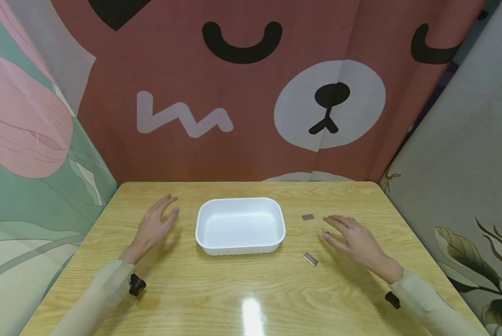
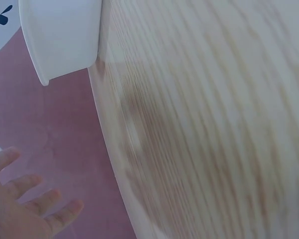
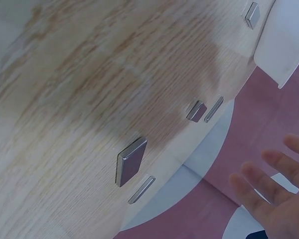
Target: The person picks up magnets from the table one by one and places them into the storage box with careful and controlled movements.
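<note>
we've l hand (image 1: 153, 227) & r hand (image 1: 357, 242) empty, fingers extended, either side of white tray (image 1: 240, 248); flat metal bits (image 1: 310, 259) lie right of it, nr r hand. rushed pinch cd skid 'em, edges look low.

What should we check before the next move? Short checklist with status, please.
1. White tray upright on the table: ok.
2. Tray empty: ok, nothing inside.
3. Hands free: ok, left hand and right hand hold nothing.
4. Near metal piece and far metal piece unobstructed in the head view: ok, both right of the tray.
5. Every piece visible from the head: not ok, the right wrist view shows more than those two.
6. Pieces loose on the table: cannot tell.
</note>
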The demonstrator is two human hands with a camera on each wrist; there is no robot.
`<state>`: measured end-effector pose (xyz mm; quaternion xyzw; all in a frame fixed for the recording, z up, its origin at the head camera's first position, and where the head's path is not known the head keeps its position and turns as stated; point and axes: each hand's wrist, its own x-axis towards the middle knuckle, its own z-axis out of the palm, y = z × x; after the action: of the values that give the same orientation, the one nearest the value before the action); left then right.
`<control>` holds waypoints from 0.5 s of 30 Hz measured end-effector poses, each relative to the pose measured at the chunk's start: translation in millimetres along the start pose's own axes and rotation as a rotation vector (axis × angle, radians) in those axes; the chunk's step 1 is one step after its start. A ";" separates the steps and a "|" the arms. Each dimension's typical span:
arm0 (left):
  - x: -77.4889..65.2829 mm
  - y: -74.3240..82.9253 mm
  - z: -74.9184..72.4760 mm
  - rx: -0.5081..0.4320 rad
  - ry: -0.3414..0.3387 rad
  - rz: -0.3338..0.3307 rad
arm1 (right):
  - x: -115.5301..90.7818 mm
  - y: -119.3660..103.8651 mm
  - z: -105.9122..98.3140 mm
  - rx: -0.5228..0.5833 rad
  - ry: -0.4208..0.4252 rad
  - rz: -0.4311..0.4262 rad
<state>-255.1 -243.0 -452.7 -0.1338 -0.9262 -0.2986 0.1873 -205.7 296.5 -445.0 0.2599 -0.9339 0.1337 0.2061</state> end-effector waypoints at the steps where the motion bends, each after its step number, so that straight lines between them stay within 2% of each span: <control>1: -0.2 -0.3 0.5 -0.004 0.002 0.002 | 0.0 -0.4 0.1 0.001 -0.001 0.001; 15: -0.2 2.5 1.0 -0.062 0.023 0.000 | -0.2 -1.6 5.6 -0.023 0.020 -0.044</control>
<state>-254.3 -240.4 -452.3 -0.1361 -0.9143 -0.3286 0.1936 -206.4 293.3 -449.9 0.2765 -0.9273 0.1212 0.2213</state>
